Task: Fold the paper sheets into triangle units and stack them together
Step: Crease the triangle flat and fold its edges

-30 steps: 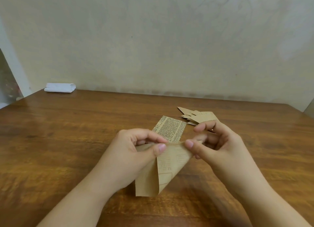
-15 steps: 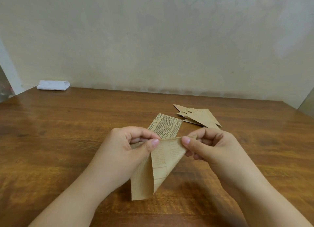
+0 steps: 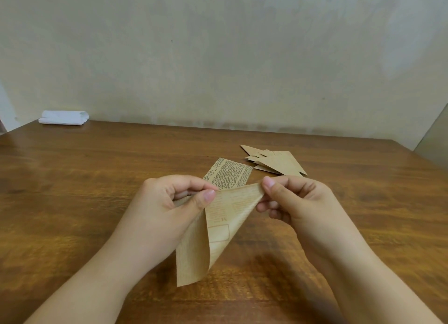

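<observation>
While the left hand point(image 3: 169, 202) pinches the paper sheet point(image 3: 213, 229) at its upper fold and the right hand point(image 3: 298, 202) pinches the raised corner, the sheet hangs at frame centre above the tabletop point(image 3: 72, 190). Uneven grip tension may skew the crease, producing a unit that mismatches the stacked triangle units point(image 3: 278, 162) upper right.

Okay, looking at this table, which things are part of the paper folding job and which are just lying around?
Part of the job:
- tan sheet, pinched by left hand and right hand
- printed sheet flat on the table
- folded triangles

Just lying about:
- white bundle at the far left corner
</observation>
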Demonstrator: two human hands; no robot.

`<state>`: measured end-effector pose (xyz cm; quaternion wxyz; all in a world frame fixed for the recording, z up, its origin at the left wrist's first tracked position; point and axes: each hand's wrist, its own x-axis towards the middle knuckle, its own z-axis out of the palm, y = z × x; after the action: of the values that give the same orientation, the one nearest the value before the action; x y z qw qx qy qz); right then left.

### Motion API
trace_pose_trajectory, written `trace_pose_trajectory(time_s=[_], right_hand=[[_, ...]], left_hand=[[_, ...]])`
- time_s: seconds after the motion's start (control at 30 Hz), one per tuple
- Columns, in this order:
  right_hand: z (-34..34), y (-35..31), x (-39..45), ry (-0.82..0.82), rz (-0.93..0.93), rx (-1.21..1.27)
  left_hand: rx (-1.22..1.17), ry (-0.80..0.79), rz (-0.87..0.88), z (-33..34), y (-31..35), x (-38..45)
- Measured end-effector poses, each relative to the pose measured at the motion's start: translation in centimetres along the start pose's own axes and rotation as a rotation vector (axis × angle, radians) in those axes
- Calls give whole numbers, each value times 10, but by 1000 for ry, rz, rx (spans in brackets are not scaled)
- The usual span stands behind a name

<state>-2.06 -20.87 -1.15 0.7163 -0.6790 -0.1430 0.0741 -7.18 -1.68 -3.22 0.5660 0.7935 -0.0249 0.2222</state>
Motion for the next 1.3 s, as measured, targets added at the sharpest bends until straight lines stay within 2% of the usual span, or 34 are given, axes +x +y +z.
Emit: trace_pose_trajectory(time_s=[0.23, 0.4, 0.63, 0.8, 1.3], right_hand=[[3, -1, -1, 13, 42, 61], [6, -1, -4, -141, 127, -17], [6, 2, -4, -175, 34, -48], [6, 6, -2, -183, -17, -53], [6, 6, -3, -189, -32, -66]], left_hand=[[-26, 21, 3, 3, 1, -2], [3, -34, -25, 5, 3, -3], [-189, -153, -134, 1, 4, -3], [-289, -116, -162, 1, 8, -3], [-259, -89, -153, 5, 6, -3]])
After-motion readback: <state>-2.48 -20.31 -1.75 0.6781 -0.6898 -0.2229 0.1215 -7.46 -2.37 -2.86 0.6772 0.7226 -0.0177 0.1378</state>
